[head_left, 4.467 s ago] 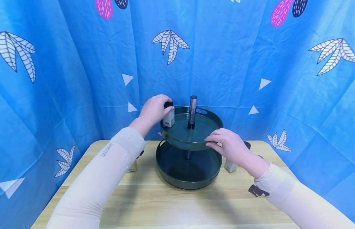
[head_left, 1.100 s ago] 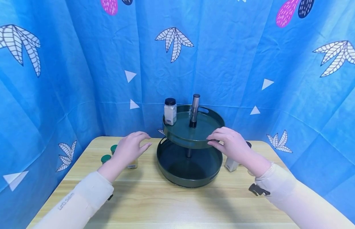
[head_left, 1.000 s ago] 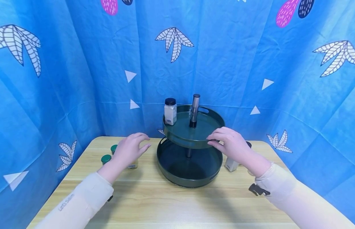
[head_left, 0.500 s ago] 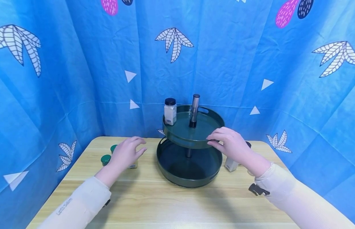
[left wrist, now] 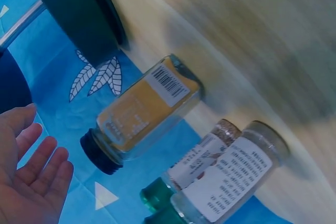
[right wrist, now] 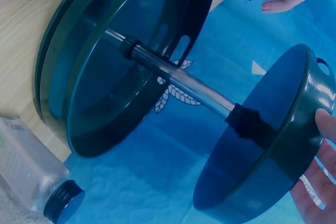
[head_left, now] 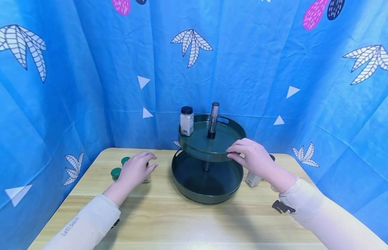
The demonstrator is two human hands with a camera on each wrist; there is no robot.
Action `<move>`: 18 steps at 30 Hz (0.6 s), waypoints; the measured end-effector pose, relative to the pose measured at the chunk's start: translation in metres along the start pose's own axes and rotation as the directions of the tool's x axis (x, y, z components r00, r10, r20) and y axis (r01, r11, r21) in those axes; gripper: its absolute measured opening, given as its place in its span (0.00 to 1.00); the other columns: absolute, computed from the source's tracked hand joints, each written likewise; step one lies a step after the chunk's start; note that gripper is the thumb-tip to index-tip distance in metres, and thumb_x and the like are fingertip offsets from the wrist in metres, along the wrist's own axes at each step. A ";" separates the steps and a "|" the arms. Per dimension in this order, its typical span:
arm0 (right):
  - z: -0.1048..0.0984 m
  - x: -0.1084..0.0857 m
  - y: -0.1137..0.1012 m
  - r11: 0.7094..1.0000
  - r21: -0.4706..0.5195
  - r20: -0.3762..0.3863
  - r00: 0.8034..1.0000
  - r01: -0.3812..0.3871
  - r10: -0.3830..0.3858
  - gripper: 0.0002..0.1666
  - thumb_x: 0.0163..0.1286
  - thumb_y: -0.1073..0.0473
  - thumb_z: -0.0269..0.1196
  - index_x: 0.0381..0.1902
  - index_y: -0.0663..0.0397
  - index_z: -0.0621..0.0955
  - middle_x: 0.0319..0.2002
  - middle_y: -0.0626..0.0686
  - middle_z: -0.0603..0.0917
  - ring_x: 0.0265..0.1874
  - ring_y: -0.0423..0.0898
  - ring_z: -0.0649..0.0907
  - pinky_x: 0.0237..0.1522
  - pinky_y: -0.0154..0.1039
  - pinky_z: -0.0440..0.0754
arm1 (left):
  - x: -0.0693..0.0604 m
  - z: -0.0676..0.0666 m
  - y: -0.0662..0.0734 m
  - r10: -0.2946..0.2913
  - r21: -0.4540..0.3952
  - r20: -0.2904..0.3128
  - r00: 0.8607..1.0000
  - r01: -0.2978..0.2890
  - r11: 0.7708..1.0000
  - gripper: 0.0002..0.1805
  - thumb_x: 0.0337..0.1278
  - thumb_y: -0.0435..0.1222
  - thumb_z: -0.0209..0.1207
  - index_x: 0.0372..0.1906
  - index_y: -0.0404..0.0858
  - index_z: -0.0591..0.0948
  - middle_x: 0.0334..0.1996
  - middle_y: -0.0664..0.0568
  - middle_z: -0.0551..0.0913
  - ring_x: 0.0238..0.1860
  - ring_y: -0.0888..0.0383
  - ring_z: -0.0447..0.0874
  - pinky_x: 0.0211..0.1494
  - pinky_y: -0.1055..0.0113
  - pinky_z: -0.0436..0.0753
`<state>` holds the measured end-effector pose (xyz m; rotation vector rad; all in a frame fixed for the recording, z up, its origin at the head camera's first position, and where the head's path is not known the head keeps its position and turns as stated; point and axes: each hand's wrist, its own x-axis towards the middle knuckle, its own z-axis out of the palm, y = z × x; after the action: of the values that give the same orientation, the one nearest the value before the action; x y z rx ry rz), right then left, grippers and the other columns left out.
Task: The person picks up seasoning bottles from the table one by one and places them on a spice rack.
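Two round trays (head_left: 225, 135) gleam dark green, right hand (head_left: 252, 155) gripping the upper, left hand (head_left: 134, 169) loosely parted.

On the worktop (head_left: 181, 222), three jars (left wrist: 149, 106) are left of the tray stand (head_left: 205, 155), another jar (head_left: 252, 179) right, one jar (head_left: 186, 125) at its upper tray's (head_left: 225, 133) left.

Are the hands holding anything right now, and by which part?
The right hand holds the green upper tray by its near right edge, thumb against the outer wall. The left hand holds nothing.
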<state>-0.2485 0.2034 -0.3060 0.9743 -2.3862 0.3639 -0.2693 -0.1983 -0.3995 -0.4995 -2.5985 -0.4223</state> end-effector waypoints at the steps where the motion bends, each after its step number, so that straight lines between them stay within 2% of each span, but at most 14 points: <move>1: 0.000 0.000 0.000 1.000 0.001 -0.001 1.000 -0.001 0.001 0.14 0.55 0.62 0.77 0.42 0.50 0.89 0.38 0.47 0.88 0.39 0.46 0.85 0.41 0.43 0.86 | -0.001 0.001 -0.001 0.001 0.001 0.000 1.000 -0.001 1.000 0.15 0.58 0.40 0.70 0.48 0.39 0.86 0.51 0.45 0.85 0.50 0.46 0.85 0.51 0.49 0.84; 11: 0.001 0.001 -0.001 1.000 0.006 0.001 1.000 -0.014 0.014 0.14 0.56 0.61 0.77 0.42 0.50 0.90 0.38 0.47 0.88 0.40 0.46 0.85 0.42 0.43 0.86 | -0.005 0.010 -0.013 -0.009 0.007 -0.009 1.000 0.009 1.000 0.14 0.58 0.39 0.70 0.47 0.38 0.86 0.50 0.45 0.85 0.51 0.45 0.84 0.50 0.49 0.84; 18: 0.001 0.001 0.000 1.000 0.003 -0.003 1.000 -0.012 0.012 0.14 0.56 0.61 0.77 0.42 0.49 0.89 0.38 0.47 0.88 0.40 0.46 0.85 0.42 0.43 0.86 | -0.008 0.013 -0.019 -0.032 0.018 0.013 0.999 0.032 0.999 0.15 0.59 0.39 0.70 0.48 0.37 0.86 0.52 0.44 0.84 0.54 0.44 0.82 0.53 0.49 0.83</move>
<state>-0.2495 0.2021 -0.3066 0.9604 -2.3907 0.3728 -0.2750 -0.2124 -0.4181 -0.4568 -2.6237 -0.4073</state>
